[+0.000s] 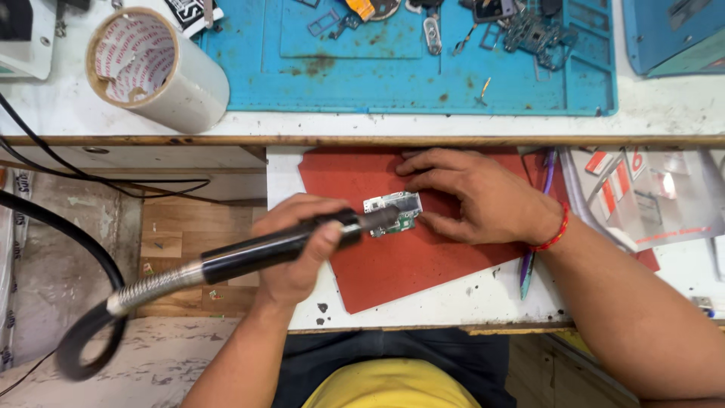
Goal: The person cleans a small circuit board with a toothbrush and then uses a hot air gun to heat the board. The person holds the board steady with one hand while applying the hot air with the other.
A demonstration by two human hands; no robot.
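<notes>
My left hand (298,245) grips a black hot-air wand (279,245) with a coiled metal sleeve and black hose; its nozzle tip rests over a small green and silver circuit board (393,210). The board lies on a red mat (408,257) on a pulled-out white shelf. My right hand (476,196) lies flat on the mat, fingertips pressing the board's right edge. A red thread band circles that wrist.
A big roll of clear tape (155,68) lies on the upper bench at left. A blue work mat (408,68) above holds several small parts and tools. Clear plastic packets (649,200) sit at right, a pen (529,261) beside the red mat.
</notes>
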